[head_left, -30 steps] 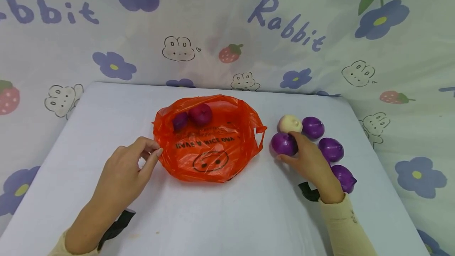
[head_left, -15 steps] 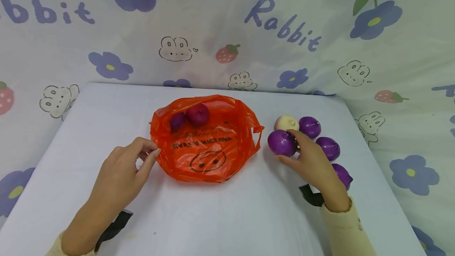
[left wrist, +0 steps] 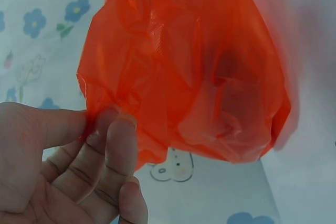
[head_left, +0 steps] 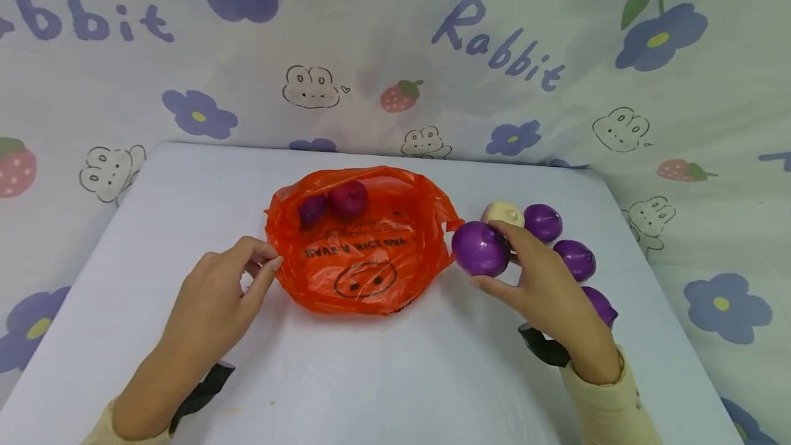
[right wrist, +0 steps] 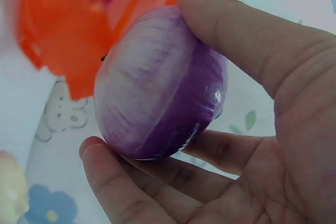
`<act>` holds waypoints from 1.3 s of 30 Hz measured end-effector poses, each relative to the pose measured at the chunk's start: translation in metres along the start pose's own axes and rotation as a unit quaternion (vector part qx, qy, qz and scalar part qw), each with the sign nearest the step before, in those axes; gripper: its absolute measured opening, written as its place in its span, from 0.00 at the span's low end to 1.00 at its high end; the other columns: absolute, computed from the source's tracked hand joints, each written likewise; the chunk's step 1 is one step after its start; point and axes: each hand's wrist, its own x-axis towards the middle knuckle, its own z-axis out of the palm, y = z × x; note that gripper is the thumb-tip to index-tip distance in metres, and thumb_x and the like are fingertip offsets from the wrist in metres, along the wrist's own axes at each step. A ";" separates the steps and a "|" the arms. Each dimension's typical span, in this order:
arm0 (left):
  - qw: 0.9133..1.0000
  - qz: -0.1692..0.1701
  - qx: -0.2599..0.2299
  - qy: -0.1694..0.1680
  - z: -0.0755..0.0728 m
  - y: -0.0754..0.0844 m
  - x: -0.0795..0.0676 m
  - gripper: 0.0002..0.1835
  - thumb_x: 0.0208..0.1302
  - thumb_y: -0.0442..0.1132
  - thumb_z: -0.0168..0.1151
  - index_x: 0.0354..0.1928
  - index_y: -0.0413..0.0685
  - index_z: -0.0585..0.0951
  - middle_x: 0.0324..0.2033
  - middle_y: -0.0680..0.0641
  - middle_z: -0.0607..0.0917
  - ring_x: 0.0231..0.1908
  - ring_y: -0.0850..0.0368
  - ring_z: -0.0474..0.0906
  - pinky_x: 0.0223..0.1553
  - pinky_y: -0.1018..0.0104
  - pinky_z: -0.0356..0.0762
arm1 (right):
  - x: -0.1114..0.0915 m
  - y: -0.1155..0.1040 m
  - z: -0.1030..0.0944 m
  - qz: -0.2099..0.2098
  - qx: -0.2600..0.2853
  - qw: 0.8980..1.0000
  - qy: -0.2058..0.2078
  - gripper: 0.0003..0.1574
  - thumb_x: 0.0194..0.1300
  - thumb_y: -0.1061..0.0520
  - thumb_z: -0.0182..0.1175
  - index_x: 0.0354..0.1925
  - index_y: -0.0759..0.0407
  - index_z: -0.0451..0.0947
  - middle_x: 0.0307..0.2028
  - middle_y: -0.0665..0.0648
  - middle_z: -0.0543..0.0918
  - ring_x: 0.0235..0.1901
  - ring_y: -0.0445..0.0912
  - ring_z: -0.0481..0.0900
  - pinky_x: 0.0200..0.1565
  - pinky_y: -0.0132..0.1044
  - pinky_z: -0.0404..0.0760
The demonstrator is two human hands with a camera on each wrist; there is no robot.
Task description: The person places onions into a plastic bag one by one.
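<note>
An orange-red plastic bag (head_left: 364,280) lies with its mouth spread in the middle of the table, two purple-red round things (head_left: 348,199) inside at its far left. My left hand (head_left: 216,301) pinches the bag's left edge between thumb and fingers; the left wrist view shows the pinched plastic (left wrist: 157,77) close up. Between thumb and fingertips, my right hand (head_left: 550,287) holds a purple onion (head_left: 480,248) just at the bag's right handle. In the right wrist view that onion (right wrist: 163,85) has a pale side and a darker purple side.
A pale, cream-coloured onion (head_left: 503,213) sits behind the held one. Several purple onions (head_left: 575,259) stand to the right, partly behind the right hand. The white table (head_left: 383,390) ends at a printed cloth backdrop (head_left: 371,40).
My right hand has lifted the purple onion off the table and carried it left, to the bag's right side. My left hand keeps its pinch on the bag's edge.
</note>
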 end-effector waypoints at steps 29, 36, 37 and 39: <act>1.000 0.025 -0.005 0.012 0.001 0.005 -0.001 0.11 0.65 0.32 0.73 0.46 0.47 0.81 0.30 0.52 0.86 0.31 0.52 0.76 0.31 0.56 0.72 | 0.029 -0.051 0.017 -0.161 -0.021 0.985 -0.056 0.51 0.64 0.50 0.76 0.75 0.61 0.62 0.67 0.60 0.76 0.63 0.50 0.78 0.60 0.47 0.80; 0.999 0.027 -0.005 0.017 0.001 0.006 0.000 0.12 0.64 0.31 0.73 0.47 0.45 0.81 0.31 0.50 0.87 0.32 0.51 0.76 0.31 0.56 0.72 | 0.040 -0.057 0.018 -0.149 -0.022 0.986 -0.068 0.51 0.64 0.50 0.76 0.75 0.61 0.61 0.68 0.60 0.74 0.63 0.50 0.78 0.59 0.46 0.81; 1.000 0.026 -0.005 0.017 0.001 0.006 0.000 0.12 0.64 0.31 0.73 0.47 0.45 0.81 0.31 0.50 0.87 0.33 0.51 0.76 0.31 0.56 0.73 | 0.042 -0.058 0.018 -0.147 -0.021 0.986 -0.071 0.52 0.64 0.50 0.76 0.76 0.61 0.60 0.68 0.60 0.73 0.63 0.50 0.77 0.59 0.47 0.81; 1.000 0.025 -0.005 0.015 0.001 0.007 0.000 0.12 0.64 0.31 0.73 0.47 0.45 0.81 0.31 0.50 0.87 0.33 0.51 0.77 0.32 0.56 0.73 | 0.046 -0.061 0.018 -0.143 -0.019 0.987 -0.076 0.52 0.64 0.50 0.76 0.75 0.61 0.60 0.69 0.60 0.73 0.63 0.50 0.77 0.59 0.47 0.81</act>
